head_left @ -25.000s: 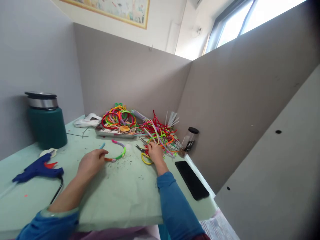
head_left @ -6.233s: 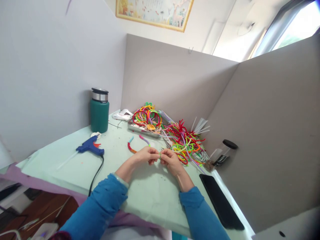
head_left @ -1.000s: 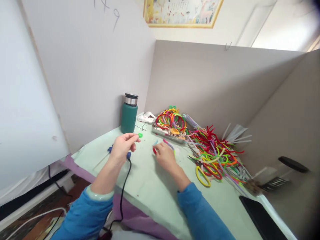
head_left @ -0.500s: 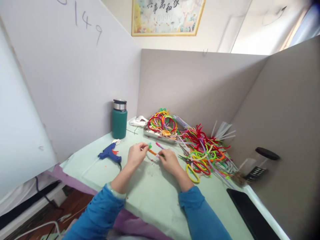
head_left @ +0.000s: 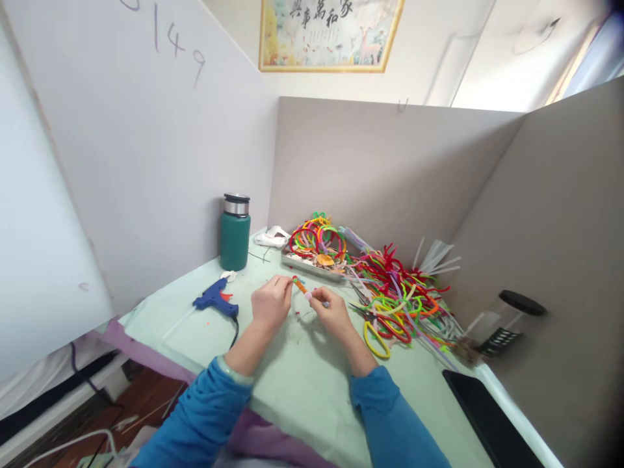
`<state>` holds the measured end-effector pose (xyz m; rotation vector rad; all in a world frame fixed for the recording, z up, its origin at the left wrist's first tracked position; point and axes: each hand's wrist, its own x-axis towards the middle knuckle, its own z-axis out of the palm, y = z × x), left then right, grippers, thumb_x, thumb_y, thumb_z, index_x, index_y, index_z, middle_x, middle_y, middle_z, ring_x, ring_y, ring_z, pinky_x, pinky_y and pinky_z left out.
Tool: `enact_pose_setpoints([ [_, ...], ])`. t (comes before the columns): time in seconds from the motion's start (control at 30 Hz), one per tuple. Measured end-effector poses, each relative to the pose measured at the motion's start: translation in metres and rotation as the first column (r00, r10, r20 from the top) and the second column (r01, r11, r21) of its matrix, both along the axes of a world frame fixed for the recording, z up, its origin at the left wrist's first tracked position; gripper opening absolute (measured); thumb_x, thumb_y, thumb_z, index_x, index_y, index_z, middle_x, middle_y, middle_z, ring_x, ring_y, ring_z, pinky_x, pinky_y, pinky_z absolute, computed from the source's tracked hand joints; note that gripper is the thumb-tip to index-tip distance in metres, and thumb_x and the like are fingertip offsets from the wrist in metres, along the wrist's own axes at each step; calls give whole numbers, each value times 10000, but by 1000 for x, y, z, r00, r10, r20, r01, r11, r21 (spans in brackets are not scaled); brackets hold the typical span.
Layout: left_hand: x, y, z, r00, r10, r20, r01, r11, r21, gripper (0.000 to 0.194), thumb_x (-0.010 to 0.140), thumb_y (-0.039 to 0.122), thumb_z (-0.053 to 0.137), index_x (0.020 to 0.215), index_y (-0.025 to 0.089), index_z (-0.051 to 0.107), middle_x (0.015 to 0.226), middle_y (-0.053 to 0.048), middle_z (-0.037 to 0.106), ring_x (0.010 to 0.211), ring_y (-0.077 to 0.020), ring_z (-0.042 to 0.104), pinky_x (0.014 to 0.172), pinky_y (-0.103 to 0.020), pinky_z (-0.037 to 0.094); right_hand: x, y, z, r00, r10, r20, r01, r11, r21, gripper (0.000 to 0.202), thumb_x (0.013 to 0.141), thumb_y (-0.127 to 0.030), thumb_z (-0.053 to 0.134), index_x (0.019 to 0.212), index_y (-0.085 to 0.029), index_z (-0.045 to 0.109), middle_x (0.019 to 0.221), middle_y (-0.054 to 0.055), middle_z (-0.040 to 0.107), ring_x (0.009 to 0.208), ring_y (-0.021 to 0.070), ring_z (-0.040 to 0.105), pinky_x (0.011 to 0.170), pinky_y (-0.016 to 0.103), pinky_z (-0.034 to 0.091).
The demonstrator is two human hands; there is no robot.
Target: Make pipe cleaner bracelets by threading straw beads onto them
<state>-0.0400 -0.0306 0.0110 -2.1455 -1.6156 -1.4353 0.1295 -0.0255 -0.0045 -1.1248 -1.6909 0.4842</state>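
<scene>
Between my hands is a small multicoloured pipe-cleaner piece [head_left: 301,286], with an orange stretch, a pale pink lump and bits of red and green. My left hand [head_left: 273,300] pinches its upper left end, fingers closed. The fingers of my right hand [head_left: 332,311] close on its lower right end, by the pale pink part. Both hands are held over the pale green tabletop [head_left: 292,377]. To the left of my left hand lies a blue glue gun [head_left: 215,298]. Yellow-handled scissors [head_left: 376,340] rest to the right of my right hand.
A metal tray [head_left: 312,265] of bent pipe cleaners and small pieces stands at the back. Beside it spreads a tangled heap of pipe cleaners [head_left: 390,266]. A green bottle [head_left: 234,234] stands back left. At right are a dark-lidded jar [head_left: 511,318] and a black flat object [head_left: 492,416].
The pipe-cleaner piece has turned, its left end now showing red and tilting up. My right hand has shifted slightly, and the view has moved a little.
</scene>
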Motion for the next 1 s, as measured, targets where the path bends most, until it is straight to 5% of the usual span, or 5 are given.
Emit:
enact_pose_setpoints([
  [0.5, 2, 0, -4, 997, -22, -78, 20, 999, -27, 250, 930, 254, 447, 898, 227, 693, 899, -77, 700, 769, -181, 614, 605, -267, 326, -4, -2, 2, 994, 58, -87, -63, 997, -48, 229, 796, -393, 586, 709, -182, 605, 637, -6, 606, 621, 148, 538, 614, 258, 420],
  [0.63, 2, 2, -4, 995, -102, 6, 102, 994, -45, 211, 913, 246, 471, 897, 228, 681, 944, -73, 706, 776, -174, 625, 643, -263, 369, -2, -1, 1, 991, 78, -112, -85, 995, -58, 232, 799, -404, 596, 728, -183, 602, 651, -5, 619, 629, 153, 555, 632, 264, 429],
  [0.73, 2, 6, -5, 963, -174, 205, 193, 978, -76, 134, 861, 259, 548, 945, 224, 646, 977, -59, 706, 709, -153, 623, 670, -267, 418, 0, -1, 5, 989, 71, -128, -77, 996, -45, 261, 810, -430, 591, 735, -180, 609, 662, 6, 629, 637, 158, 560, 648, 274, 435],
  [0.87, 2, 10, -3, 732, -172, 660, 391, 898, -200, 251, 794, 405, 628, 908, 185, 592, 900, -61, 685, 574, -129, 599, 529, -246, 436, 1, -4, 10, 990, 58, -131, -60, 998, -17, 274, 818, -439, 581, 759, -176, 628, 696, 19, 649, 668, 167, 573, 671, 283, 449],
  [1.0, 3, 9, 2, 409, -125, 904, 685, 697, -213, 433, 742, 560, 655, 839, 140, 610, 929, -105, 686, 518, -98, 574, 421, -212, 403, -1, -7, 10, 994, 51, -96, -49, 999, 17, 257, 834, -412, 568, 788, -174, 651, 726, 24, 659, 705, 172, 582, 698, 288, 454],
])
